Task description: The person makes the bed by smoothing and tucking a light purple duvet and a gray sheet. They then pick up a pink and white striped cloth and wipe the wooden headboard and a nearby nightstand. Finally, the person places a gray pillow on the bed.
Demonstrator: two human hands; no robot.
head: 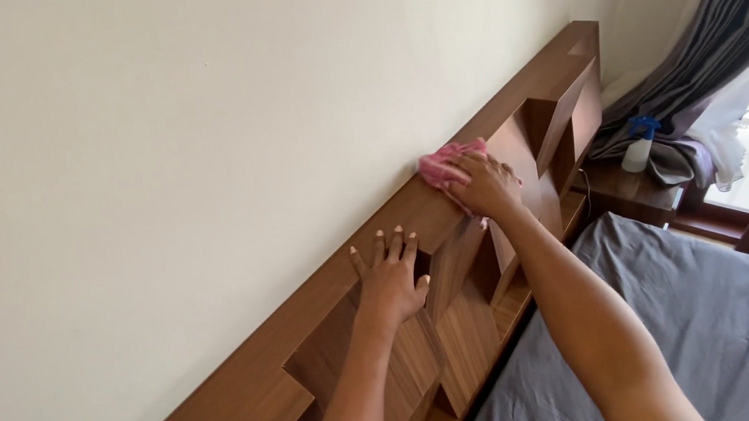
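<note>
- Right hand [484, 186] presses a pink cloth [444, 164] on the headboard [225, 408] top edge, toward its far end.
- Left hand [390, 277] lies flat, fingers spread, holding nothing, on the same edge.

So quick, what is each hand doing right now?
Left hand: open, fingers spread flat on the headboard, holding nothing.
Right hand: pressed down on a pink cloth on the headboard's top.

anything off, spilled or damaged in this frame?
Nothing stands out. The right hand presses a pink cloth on the wooden headboard top; the left hand rests flat beside it. The spray bottle stands upright on the nightstand. No spill or damage is visible.
</note>
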